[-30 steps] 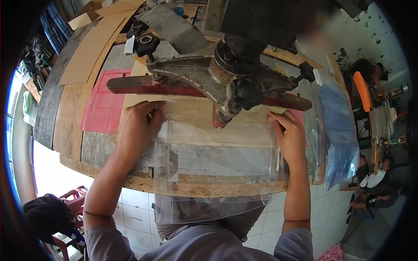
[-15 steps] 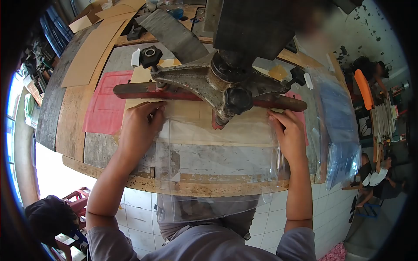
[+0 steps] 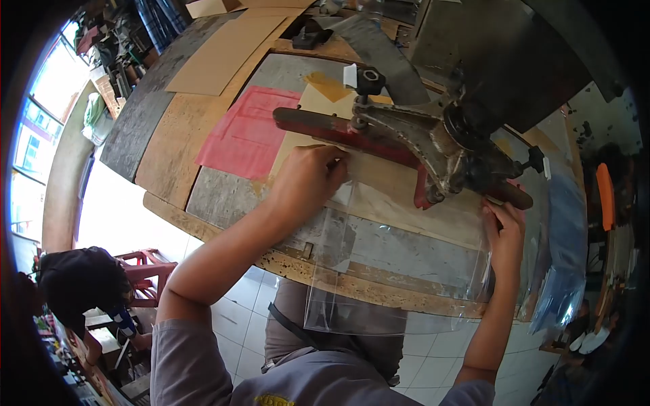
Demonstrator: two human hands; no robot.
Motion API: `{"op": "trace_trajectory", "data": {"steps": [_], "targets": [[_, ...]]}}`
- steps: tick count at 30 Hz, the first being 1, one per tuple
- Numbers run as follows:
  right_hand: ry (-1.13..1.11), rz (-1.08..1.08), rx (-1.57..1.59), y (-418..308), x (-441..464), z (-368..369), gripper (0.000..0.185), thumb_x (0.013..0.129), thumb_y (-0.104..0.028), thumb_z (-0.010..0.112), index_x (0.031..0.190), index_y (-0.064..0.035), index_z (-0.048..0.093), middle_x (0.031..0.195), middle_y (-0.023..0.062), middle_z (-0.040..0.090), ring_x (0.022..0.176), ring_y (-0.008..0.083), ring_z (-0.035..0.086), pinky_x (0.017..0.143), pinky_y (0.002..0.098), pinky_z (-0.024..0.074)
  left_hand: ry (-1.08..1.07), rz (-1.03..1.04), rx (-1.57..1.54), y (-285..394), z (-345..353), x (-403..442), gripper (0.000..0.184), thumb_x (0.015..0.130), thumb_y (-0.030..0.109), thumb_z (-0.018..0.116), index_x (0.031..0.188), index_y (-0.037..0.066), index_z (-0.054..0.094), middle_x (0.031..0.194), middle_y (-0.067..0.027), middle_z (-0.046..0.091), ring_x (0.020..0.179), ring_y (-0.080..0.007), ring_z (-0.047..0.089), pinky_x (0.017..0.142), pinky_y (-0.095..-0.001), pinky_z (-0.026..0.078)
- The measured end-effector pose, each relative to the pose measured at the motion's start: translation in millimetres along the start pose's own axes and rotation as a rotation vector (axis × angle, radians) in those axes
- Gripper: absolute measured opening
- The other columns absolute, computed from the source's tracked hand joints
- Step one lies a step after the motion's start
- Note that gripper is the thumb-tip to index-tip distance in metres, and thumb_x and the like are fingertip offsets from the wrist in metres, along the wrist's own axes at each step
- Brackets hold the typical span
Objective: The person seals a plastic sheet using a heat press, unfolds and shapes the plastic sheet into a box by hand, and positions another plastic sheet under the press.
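Observation:
A clear plastic sheet (image 3: 399,271) lies over the front of the work surface and hangs past its edge. My left hand (image 3: 311,177) pinches its far left corner, just in front of the red bar (image 3: 345,134) of a metal press (image 3: 433,139). At the far right corner my right hand (image 3: 504,230) has its fingers closed on the same sheet, close to the bar's right end. Beneath the sheet and bar is a tan sheet (image 3: 386,186). The bar hides the sheet's far edge in part.
A pink sheet (image 3: 247,132) lies left of the press, with cardboard (image 3: 227,54) beyond it. Stacked clear plastic (image 3: 565,250) sits at the right edge. At lower left are a person in black (image 3: 81,281) and a red stool (image 3: 147,274).
The view has turned, so the press and both hands appear further right and tilted. Both hands keep their hold on the sheet. More of the person at lower left shows.

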State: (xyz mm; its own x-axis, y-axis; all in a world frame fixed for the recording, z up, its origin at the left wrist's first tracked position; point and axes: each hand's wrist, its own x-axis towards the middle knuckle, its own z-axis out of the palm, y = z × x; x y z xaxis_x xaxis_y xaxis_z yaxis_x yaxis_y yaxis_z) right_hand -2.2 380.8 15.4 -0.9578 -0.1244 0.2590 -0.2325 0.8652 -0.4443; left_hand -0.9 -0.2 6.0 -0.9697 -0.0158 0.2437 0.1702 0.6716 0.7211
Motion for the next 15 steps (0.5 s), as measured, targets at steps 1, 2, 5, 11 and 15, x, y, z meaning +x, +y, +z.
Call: {"op": "trace_trajectory", "data": {"steps": [1,2,5,11,15], "targets": [[0.001,-0.008,-0.004,0,0,-1,0.020,0.099,-0.007,0.068,0.115,0.0008,0.077,0.101,0.0138,0.070,0.103,0.0292,0.066,0.089,0.0374,0.0531,0.006,0.010,-0.001,1,0,0,0.016,0.089,0.009,0.067,0.097,0.000,0.076,0.086,-0.0219,0.075,0.074,-0.0389,0.072,0.071,-0.0457,0.058],[0.004,-0.015,-0.007,1,0,0,0.020,0.099,-0.007,0.068,0.115,0.0009,0.077,0.103,0.0139,0.071,0.105,0.0295,0.065,0.090,0.0376,0.0530,0.002,0.009,0.015,1,-1,0,0.016,0.089,0.009,0.067,0.097,0.000,0.077,0.085,-0.0221,0.074,0.075,-0.0394,0.072,0.072,-0.0460,0.058],[0.046,-0.112,-0.087,9,0,4,0.020,0.100,-0.008,0.068,0.116,0.0010,0.077,0.107,0.0139,0.072,0.109,0.0297,0.065,0.093,0.0377,0.0523,-0.010,0.004,0.048,1,-1,0,0.017,0.089,0.011,0.067,0.097,0.000,0.077,0.085,-0.0228,0.074,0.077,-0.0409,0.072,0.074,-0.0470,0.058],[0.018,-0.054,-0.001,7,0,4,0.021,0.100,-0.009,0.068,0.117,0.0005,0.077,0.112,0.0139,0.073,0.112,0.0292,0.065,0.097,0.0376,0.0506,0.010,0.028,0.026,-5,3,-2,0.018,0.090,0.012,0.066,0.098,0.000,0.077,0.086,-0.0233,0.074,0.080,-0.0425,0.071,0.077,-0.0481,0.058],[0.041,-0.069,0.020,7,-1,5,0.022,0.100,-0.009,0.068,0.117,0.0007,0.077,0.110,0.0148,0.072,0.109,0.0301,0.065,0.095,0.0379,0.0507,0.008,0.016,0.028,-3,2,-1,0.018,0.090,0.012,0.066,0.098,0.001,0.077,0.086,-0.0233,0.074,0.080,-0.0425,0.072,0.078,-0.0483,0.058]]}}
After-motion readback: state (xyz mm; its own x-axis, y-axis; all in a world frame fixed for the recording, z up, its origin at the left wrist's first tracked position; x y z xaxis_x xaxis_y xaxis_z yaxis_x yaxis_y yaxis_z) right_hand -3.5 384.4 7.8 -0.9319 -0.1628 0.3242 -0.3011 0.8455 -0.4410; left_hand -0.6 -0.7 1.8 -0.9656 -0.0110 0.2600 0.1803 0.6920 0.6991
